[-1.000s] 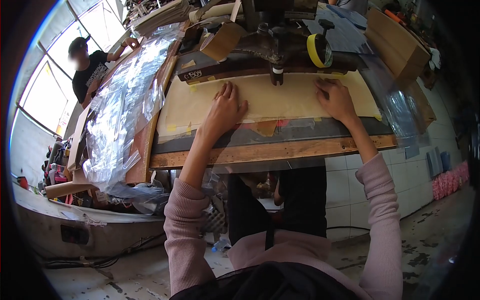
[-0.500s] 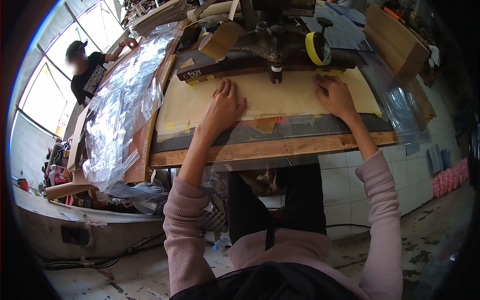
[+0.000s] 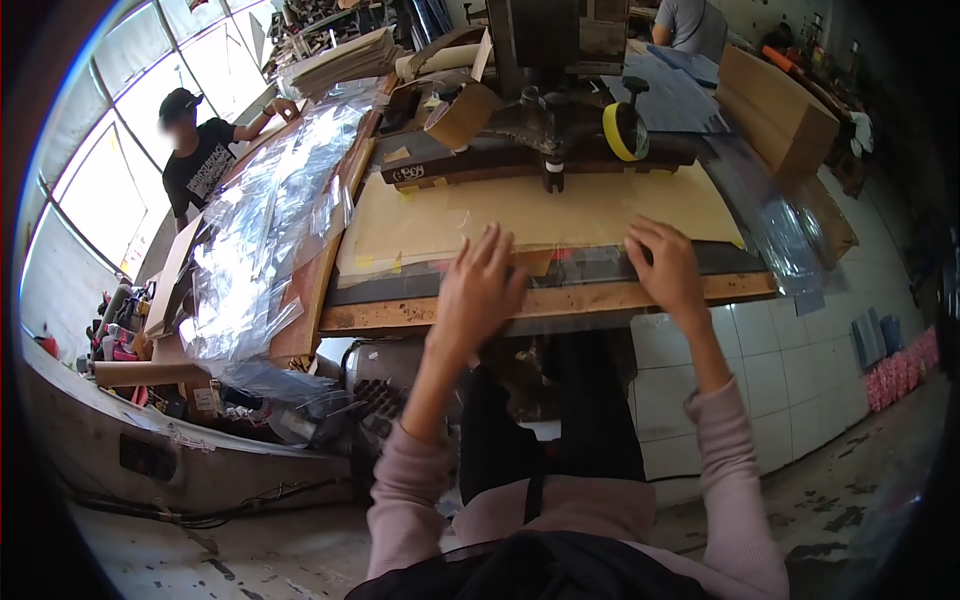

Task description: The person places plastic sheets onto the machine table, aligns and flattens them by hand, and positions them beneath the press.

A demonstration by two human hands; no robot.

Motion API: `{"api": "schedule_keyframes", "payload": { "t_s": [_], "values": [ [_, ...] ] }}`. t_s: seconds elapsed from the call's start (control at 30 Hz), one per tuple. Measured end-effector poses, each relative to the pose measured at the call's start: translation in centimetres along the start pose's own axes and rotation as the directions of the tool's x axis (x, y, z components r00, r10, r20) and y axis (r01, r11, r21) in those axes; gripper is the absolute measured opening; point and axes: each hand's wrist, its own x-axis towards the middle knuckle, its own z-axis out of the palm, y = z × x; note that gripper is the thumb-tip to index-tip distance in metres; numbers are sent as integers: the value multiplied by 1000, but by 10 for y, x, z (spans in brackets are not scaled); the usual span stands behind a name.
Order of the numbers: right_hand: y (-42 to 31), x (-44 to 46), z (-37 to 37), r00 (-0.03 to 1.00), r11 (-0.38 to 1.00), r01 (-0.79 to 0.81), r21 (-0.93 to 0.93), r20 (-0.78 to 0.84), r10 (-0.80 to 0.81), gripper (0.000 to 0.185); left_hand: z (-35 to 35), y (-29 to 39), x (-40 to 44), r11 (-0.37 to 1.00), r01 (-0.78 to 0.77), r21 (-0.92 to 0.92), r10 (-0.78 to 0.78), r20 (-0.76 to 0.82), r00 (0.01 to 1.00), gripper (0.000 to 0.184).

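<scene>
My left hand (image 3: 480, 295) is over the front part of the work table, its fingers stretched out and slightly blurred. My right hand (image 3: 668, 268) is to the right, fingers bent and thumb apart from them, with nothing visible in it. Both are near the front edge of a flat tan sheet (image 3: 590, 212), which lies on a dark grey board (image 3: 390, 288). Whether the fingertips touch the surface I cannot tell. Behind the sheet runs a dark metal press bar (image 3: 600, 160) with white writing at its left end.
A wooden strip (image 3: 560, 300) edges the table in front. Brown tape (image 3: 463, 115) and a yellow tape roll (image 3: 625, 132) rest on the press. Clear plastic sheets (image 3: 265, 210) cover the left table, where a person (image 3: 200, 150) stands. A cardboard box (image 3: 775, 105) is at right; another person (image 3: 692, 28) is behind.
Both hands have drawn back toward me from the press bar, off the middle of the tan sheet. The camera view has shifted, showing more of the back of the room.
</scene>
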Motion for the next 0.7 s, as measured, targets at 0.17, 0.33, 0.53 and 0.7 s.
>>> {"api": "schedule_keyframes", "payload": {
  "t_s": [0.17, 0.33, 0.53, 0.7],
  "values": [
    [-42, -64, 20, 954, 997, -36, -69, -299, 14, 23, 22, 66, -51, 988, 153, -3, -149, -264, 953, 34],
    [-26, -71, 57, 871, 975, 12, -220, -477, -119, 36, 60, 47, -64, 978, 149, 148, -78, -402, 912, 32],
    [-19, -69, 68, 824, 963, 18, -268, -542, -166, 40, 90, 25, -61, 965, 68, 254, 90, -565, 820, 39],
    [-15, -69, 71, 813, 962, 32, -271, -553, -183, 39, 94, 21, -59, 960, 58, 275, 123, -599, 791, 40]
  ]
}}
